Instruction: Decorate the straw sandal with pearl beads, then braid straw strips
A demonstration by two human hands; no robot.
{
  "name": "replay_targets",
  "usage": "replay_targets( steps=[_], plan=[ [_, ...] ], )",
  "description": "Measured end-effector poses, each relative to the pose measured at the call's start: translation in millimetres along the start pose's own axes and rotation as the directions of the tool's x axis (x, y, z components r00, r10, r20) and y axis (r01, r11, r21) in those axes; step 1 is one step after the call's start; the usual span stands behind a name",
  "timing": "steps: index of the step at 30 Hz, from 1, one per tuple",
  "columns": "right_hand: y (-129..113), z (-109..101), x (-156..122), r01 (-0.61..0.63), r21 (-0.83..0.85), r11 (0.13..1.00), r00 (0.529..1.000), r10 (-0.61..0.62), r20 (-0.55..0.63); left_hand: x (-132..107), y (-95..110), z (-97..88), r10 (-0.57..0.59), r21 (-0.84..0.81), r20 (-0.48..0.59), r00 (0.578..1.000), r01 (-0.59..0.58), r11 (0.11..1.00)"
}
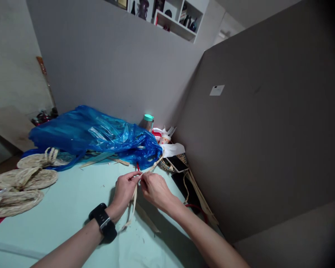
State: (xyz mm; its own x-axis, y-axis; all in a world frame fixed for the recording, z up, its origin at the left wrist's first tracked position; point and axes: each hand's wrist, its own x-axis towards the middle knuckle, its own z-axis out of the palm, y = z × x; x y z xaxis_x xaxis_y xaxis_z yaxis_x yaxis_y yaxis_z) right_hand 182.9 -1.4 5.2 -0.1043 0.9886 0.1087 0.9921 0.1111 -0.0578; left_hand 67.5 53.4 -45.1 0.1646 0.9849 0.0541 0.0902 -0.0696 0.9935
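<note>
My left hand [124, 191], with a black watch [104, 222] on the wrist, pinches a pale straw strip [134, 203] that hangs down toward the light green table [72, 208]. My right hand [155, 190] meets it from the right, fingers closed on the same strip's upper end. Both hands hover just above the table, in front of a blue plastic bag [95, 136].
Coiled bundles of braided straw [19, 186] lie at the left edge. Behind the bag stand a green-lidded bottle [147, 122] and a paper cup [164, 139]. A phone [177, 163] and loose strips lie by the grey partition [262, 141] on the right.
</note>
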Motion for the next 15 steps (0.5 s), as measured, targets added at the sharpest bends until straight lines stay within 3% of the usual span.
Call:
replay_targets(
  steps=[10, 15],
  plan=[
    [-21.8, -4.8, -5.1, 0.036, -0.133, 0.99, 0.998, -0.043, -0.052, 0.7, 7.0, -0.9, 0.045, 0.034, -0.123, 0.991, -0.041, 0.999],
    [-24.5, -6.0, -5.7, 0.048, -0.142, 0.989, 0.996, -0.058, -0.066, -1.1, 1.9, -0.8, -0.019, -0.06, -0.087, 0.996, 0.014, 0.998]
  ],
)
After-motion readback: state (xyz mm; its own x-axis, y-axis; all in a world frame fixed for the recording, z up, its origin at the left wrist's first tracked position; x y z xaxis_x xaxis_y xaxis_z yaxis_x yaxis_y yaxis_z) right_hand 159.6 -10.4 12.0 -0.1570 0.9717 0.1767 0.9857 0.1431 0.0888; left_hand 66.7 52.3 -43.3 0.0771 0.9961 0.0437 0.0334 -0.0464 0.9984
